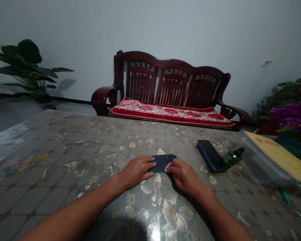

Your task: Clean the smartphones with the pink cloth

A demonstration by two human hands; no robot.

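A dark blue smartphone (160, 164) lies back side up on the patterned table cover, its camera lenses at the far right corner. My left hand (139, 169) grips the phone's left end, thumb along the near edge and fingers over the back. Pinched in my right hand (184, 174) is a small piece of pink cloth (167, 167), pressed against the phone's right part. Most of that cloth is hidden by my fingers.
Right of my hands are a stack of dark phones (210, 155), a green spray bottle (233, 158) and a clear plastic bin (258, 167) under a yellow sheet (281, 154). Colourful rubber bands (22, 165) lie on the left. Beyond the table (90, 144) stands a wooden bench (173, 83).
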